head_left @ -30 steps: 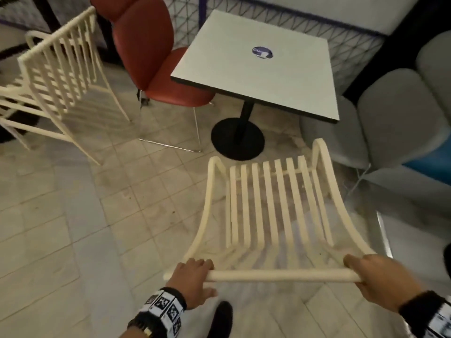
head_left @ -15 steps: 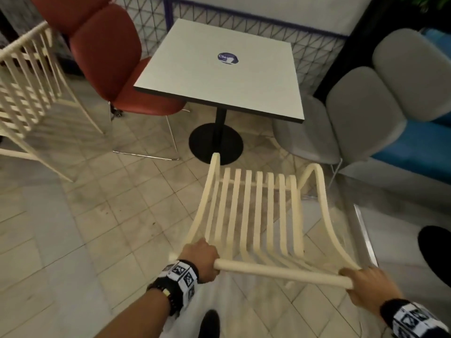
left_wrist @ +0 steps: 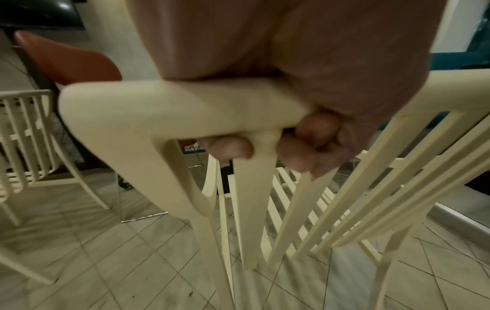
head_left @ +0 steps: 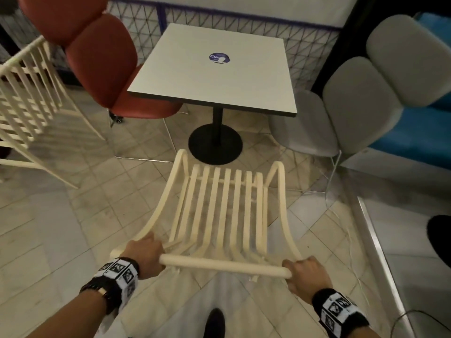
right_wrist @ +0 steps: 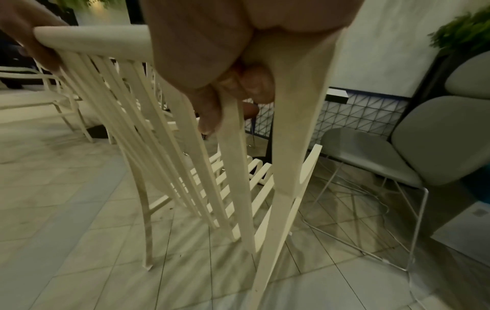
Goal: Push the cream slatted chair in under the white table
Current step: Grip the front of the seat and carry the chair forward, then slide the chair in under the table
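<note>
The cream slatted chair (head_left: 224, 211) stands on the tiled floor just in front of me, its seat pointing at the white table (head_left: 214, 79). The seat's front edge reaches the table's black round base (head_left: 216, 147). My left hand (head_left: 144, 251) grips the left end of the chair's top rail (head_left: 224, 263). My right hand (head_left: 305, 272) grips the right end. In the left wrist view my fingers (left_wrist: 228, 149) curl under the rail (left_wrist: 172, 104). The right wrist view shows my fingers (right_wrist: 254, 84) wrapped round the rail's corner above the chair's slats (right_wrist: 233, 167).
A red chair (head_left: 102, 62) stands at the table's left side and a grey chair (head_left: 341, 106) at its right. A second cream slatted chair (head_left: 26, 101) is at far left. A metal floor strip (head_left: 380, 252) runs along the right, and a wire fence (head_left: 244, 23) backs the table.
The chair has slid forward toward the table, its seat front now at the black base. Both hands stayed on the top rail and my view moved closer to the table.
</note>
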The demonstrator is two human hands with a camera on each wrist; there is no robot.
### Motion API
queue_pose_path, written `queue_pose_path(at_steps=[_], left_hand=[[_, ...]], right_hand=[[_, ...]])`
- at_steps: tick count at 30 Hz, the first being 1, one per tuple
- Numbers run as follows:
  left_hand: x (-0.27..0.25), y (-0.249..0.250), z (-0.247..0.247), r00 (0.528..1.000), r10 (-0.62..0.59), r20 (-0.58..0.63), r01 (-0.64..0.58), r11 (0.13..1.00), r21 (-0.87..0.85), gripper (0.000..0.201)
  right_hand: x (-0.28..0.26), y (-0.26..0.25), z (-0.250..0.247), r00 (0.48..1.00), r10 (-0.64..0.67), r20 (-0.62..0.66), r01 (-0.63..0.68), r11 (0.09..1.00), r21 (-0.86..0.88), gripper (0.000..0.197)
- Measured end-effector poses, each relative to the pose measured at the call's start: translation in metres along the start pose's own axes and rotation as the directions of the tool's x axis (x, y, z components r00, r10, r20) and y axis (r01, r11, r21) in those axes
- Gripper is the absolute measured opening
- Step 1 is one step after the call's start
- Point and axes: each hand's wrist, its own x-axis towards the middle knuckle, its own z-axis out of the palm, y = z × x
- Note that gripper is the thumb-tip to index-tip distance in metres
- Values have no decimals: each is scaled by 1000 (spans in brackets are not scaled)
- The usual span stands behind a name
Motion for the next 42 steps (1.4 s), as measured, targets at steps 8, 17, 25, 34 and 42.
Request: queue_pose_path(at_steps=[8, 17, 25, 34, 42], left_hand=[[-41, -49, 41, 945, -166, -282, 7, 871, -491, 48], [-18, -42, 45, 775, -631, 43, 314, 325, -892, 58], [16, -49, 11, 711, -694, 112, 310, 166, -936, 42], [100, -86, -60, 748, -661, 53, 283, 247, -927, 15], [174, -117, -120, 765, -642, 47, 264, 246, -933, 22]], right_hand=[[-33, 33, -3, 938, 346, 7, -230, 609, 759, 43], [12, 19, -1, 606, 280, 745, -580, -486, 654, 24], [56, 22, -4, 596, 377, 709, -555, -444, 703, 15], [143, 33, -42, 630, 402, 664, -458, -498, 736, 12], [243, 39, -74, 608, 430, 667, -468, -485, 739, 19]])
